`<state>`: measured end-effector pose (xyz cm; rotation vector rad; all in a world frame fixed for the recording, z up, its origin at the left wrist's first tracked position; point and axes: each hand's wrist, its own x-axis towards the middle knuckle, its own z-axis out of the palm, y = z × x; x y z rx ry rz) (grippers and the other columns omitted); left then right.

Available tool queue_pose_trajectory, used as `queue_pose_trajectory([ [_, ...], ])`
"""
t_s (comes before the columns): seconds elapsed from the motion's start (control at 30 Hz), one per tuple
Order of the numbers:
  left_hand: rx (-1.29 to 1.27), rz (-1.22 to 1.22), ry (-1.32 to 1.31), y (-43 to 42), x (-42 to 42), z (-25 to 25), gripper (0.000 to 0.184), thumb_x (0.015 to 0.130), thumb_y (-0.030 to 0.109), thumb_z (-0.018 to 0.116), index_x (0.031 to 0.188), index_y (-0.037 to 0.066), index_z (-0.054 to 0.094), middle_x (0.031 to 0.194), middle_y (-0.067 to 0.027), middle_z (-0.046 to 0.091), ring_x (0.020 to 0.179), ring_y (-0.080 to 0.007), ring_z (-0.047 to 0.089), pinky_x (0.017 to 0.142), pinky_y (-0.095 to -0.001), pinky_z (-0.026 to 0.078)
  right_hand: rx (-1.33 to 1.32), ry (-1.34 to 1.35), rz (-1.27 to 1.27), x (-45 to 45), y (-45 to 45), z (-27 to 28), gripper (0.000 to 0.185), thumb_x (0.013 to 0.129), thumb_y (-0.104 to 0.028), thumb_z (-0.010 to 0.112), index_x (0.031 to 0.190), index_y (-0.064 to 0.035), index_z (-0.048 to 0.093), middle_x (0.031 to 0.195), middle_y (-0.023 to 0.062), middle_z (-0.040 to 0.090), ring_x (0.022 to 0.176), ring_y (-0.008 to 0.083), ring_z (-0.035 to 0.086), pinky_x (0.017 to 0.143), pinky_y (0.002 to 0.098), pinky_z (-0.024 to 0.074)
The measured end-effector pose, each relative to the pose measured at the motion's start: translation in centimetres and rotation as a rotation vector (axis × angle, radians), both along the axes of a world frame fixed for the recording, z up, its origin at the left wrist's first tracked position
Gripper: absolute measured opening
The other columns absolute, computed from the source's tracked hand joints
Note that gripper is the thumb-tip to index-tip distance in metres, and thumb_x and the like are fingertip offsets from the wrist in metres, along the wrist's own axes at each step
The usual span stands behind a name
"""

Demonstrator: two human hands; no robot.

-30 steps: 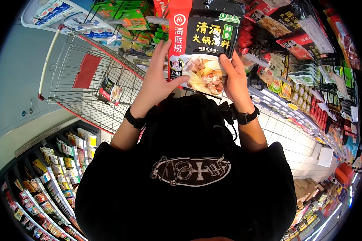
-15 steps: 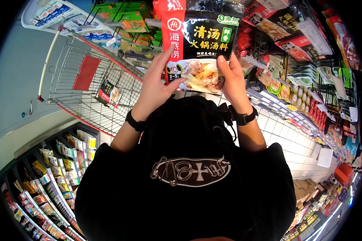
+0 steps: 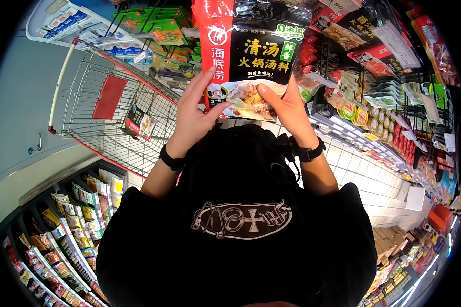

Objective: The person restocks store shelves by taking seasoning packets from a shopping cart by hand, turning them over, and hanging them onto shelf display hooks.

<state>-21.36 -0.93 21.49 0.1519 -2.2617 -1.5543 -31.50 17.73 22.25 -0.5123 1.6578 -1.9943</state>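
Observation:
A black and red food pouch (image 3: 261, 56) with Chinese lettering and a food picture is held upright between both hands. My left hand (image 3: 197, 107) grips its lower left edge, the thumb on the front. On the lower right side, my right hand (image 3: 289, 107) is closed on the same pouch, its thumb lying across the food picture. The fingers behind the pouch are partly hidden. A similar black and red pouch (image 3: 141, 123) lies inside the wire shopping cart (image 3: 87, 87) to the left.
Hanging black and red packets (image 3: 351, 25) and jars (image 3: 379, 123) fill the shelving at right. Green packets (image 3: 159, 30) hang beyond the cart. Shelves with bagged goods (image 3: 66, 210) stand at lower left. A grey wall (image 3: 20, 102) is at far left.
The held pouch has shifted slightly left and tilted. My right thumb has slid inward over the food picture, and my right hand has moved left. The cart's pouch has not visibly moved.

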Motion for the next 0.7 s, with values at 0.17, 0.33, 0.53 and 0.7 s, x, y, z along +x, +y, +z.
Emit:
queue_pose_trajectory([
  [0.17, 0.119, 0.012, 0.050, 0.5, 0.2, -0.5, 0.070, 0.072, 0.004, 0.076, 0.135, 0.003, 0.044, 0.126, -0.0147, 0.053, 0.102, -0.0194, 0.060, 0.078, -0.0277, 0.051, -0.006, -0.013, -0.012, 0.2, 0.1, 0.8, 0.052, 0.091, -0.011, 0.062, 0.135, -0.0015, 0.036, 0.125, 0.0065, 0.052, 0.112, 0.0117, 0.048, 0.096, 0.0277, 0.0389],
  [0.33, 0.502, -0.079, 0.032, 0.2, 0.4, 0.5, 0.063, 0.080, 0.002, 0.070, 0.135, -0.002, 0.039, 0.123, -0.0125, 0.056, 0.099, -0.0130, 0.060, 0.080, -0.0263, 0.052, -0.055, -0.100, -0.014, 0.1, 0.5, 0.5, 0.043, 0.092, -0.012, 0.060, 0.129, -0.0032, 0.040, 0.113, 0.0034, 0.058, 0.096, 0.0078, 0.055, 0.079, 0.0224, 0.0470],
  [0.53, 0.552, -0.209, -0.208, -0.1, 0.4, -0.4, 0.052, 0.083, 0.004, 0.068, 0.130, 0.000, 0.045, 0.111, -0.0060, 0.061, 0.097, -0.0087, 0.058, 0.082, -0.0245, 0.049, -0.089, -0.031, -0.047, 0.3, 0.3, 0.2, 0.042, 0.092, -0.012, 0.060, 0.128, -0.0027, 0.041, 0.113, 0.0034, 0.058, 0.097, 0.0082, 0.055, 0.082, 0.0241, 0.0464],
  [0.7, 0.437, -0.223, -0.243, 0.1, 0.4, -0.2, 0.039, 0.082, 0.006, 0.071, 0.116, 0.000, 0.053, 0.102, -0.0044, 0.065, 0.093, -0.0101, 0.060, 0.083, -0.0252, 0.049, -0.064, 0.011, -0.012, 0.6, 0.1, 0.4, 0.046, 0.091, -0.011, 0.061, 0.132, -0.0023, 0.041, 0.120, 0.0051, 0.055, 0.108, 0.0111, 0.051, 0.093, 0.0274, 0.0420],
])
